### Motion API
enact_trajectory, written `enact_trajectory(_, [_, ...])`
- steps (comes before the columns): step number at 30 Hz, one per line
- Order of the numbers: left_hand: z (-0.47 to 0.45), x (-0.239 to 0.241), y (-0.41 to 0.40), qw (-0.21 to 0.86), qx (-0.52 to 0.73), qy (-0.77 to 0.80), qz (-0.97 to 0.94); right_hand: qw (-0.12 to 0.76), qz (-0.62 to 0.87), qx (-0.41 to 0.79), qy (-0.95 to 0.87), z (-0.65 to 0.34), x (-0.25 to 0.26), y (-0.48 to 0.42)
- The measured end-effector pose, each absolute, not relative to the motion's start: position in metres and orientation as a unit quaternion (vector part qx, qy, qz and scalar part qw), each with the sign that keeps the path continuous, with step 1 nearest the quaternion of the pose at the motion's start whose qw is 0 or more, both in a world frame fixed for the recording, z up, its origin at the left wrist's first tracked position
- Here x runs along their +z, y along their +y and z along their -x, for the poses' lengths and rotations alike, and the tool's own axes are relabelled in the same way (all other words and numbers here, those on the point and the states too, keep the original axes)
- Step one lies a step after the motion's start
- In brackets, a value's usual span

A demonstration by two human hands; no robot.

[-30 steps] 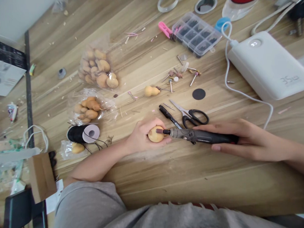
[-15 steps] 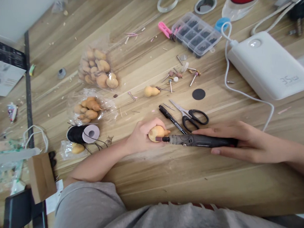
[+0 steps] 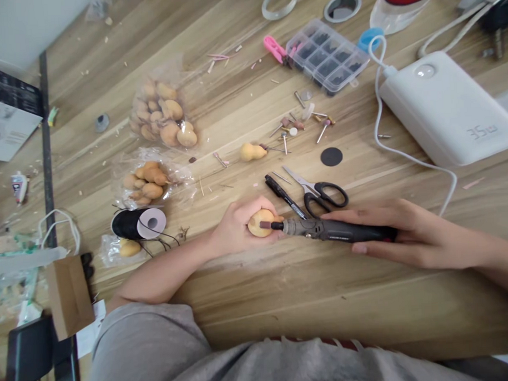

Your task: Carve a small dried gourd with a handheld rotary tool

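Observation:
My left hand (image 3: 240,226) is closed around a small tan gourd (image 3: 257,226), whose rounded base shows between thumb and fingers. In my right hand (image 3: 409,235) lies a black rotary tool (image 3: 342,231), its body held between thumb and fingers. The tool's brownish grinding bit (image 3: 264,225) reaches over the gourd; whether it touches the surface I cannot tell. Just beyond the tool are a black marker pen (image 3: 285,196) and black-handled scissors (image 3: 321,192). Another small gourd (image 3: 251,152) lies farther back on the table.
Loose grinding bits (image 3: 295,124) lie beyond the scissors, near a clear compartment box (image 3: 327,55). A white power bank (image 3: 447,111) with a cable sits at right. Bagged gourds (image 3: 162,116) and a black thread spool (image 3: 134,223) are at left.
The rotary tool and my right hand have shifted slightly upward in view, and the bit now sits a little higher over the gourd. My left hand stays nearly still.

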State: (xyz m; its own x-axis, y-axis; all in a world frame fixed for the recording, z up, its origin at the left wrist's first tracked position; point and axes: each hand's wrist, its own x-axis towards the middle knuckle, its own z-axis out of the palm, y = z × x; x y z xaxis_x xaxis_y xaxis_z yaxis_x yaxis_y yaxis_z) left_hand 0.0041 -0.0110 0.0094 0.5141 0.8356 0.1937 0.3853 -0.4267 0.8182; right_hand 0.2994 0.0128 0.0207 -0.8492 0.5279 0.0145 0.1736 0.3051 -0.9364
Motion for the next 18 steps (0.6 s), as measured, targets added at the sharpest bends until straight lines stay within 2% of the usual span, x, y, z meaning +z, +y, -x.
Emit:
enact_trajectory(3, [-0.0048,0.0097,-0.0106,0.388,0.304,0.385,-0.78,0.151,0.206,0.548,-0.797,-0.2995,0.0207,0.0124])
enact_trajectory(9, [-0.0062,0.012,-0.0105,0.352,0.298,0.408,-0.788,0.164,0.232,0.534,-0.796,-0.2995,0.0213,0.0122])
enact_trajectory(13, [-0.0056,0.0121,-0.0096,0.384,0.296,0.378,-0.789,0.159,0.205,0.532,-0.806,-0.3005,0.0199,0.0139])
enact_trajectory(18, [-0.0067,0.0117,-0.0102,0.353,0.308,0.402,-0.787,0.138,0.215,0.522,-0.814,-0.3023,0.0187,0.0159])
